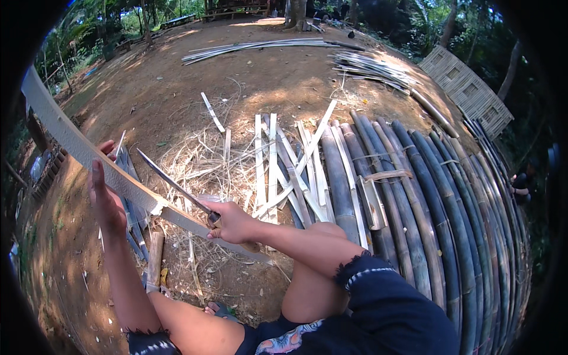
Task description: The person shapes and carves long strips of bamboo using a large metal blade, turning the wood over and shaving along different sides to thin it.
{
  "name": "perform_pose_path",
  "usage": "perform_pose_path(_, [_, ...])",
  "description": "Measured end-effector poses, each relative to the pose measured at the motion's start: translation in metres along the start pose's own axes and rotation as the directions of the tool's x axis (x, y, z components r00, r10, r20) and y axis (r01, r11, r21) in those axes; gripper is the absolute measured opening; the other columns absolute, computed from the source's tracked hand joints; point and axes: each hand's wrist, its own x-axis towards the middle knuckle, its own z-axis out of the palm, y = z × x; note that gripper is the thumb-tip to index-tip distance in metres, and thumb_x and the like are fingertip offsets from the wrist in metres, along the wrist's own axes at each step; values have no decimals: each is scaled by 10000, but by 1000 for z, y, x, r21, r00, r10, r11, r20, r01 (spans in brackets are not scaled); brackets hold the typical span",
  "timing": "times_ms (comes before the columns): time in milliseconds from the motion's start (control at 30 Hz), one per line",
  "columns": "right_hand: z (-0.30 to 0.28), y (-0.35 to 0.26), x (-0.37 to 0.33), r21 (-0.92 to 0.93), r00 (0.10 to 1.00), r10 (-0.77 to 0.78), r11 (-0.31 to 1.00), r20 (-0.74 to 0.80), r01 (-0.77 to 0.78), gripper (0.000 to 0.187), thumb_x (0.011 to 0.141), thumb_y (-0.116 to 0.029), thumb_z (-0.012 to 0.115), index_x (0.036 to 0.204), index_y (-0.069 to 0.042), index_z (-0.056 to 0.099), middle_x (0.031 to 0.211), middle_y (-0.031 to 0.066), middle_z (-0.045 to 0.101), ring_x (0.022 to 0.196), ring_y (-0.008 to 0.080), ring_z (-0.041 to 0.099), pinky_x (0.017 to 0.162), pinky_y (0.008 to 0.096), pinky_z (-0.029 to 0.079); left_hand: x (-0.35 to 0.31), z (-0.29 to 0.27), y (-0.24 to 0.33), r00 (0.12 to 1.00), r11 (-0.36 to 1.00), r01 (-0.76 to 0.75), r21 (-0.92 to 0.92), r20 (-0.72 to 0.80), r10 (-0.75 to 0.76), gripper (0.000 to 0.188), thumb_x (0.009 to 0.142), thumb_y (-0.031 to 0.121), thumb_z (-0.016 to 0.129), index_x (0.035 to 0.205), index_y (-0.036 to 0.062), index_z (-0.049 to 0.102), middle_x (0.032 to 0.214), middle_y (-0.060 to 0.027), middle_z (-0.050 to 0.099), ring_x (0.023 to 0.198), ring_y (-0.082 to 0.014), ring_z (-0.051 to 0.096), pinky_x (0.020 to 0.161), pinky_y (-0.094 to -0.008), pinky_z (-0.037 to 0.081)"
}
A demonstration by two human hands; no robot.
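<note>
The right hand (232, 223) closes its grip on a long knife (171, 182); the left hand (105, 195), fingers spread, supports the bamboo strip (77, 147) on the far left.

A row of dark split bamboo poles (426, 195) lies side by side on the bare earth at the right. Pale bamboo slats (278, 165) cross over dry shavings (201, 171) just beside them. Farther off lie long thin strips (260, 47) and another bundle (373, 68). Woven bamboo panels (467, 89) lean near trees.
</note>
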Motion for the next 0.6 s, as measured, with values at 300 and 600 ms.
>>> perform_pose_path(300, [28,48,29,-144,992,113,984,50,-105,781,732,-282,899,1370,6,552,997,171,707,907,268,683,824,397,508,-26,-2,6,992,977,27,-210,-118,-53,235,1031,237,602,1053,3,609,695,15,474,566,-76,464,575,-240,420])
perform_pose_path(600, [3,78,21,121,948,319,941,-12,-316,467,906,-66,705,1312,60,511,1008,170,658,792,198,726,624,316,621,4,-26,55,996,963,-63,-263,-82,42,200,1035,178,535,886,60,474,666,21,339,485,-60,292,460,-227,254])
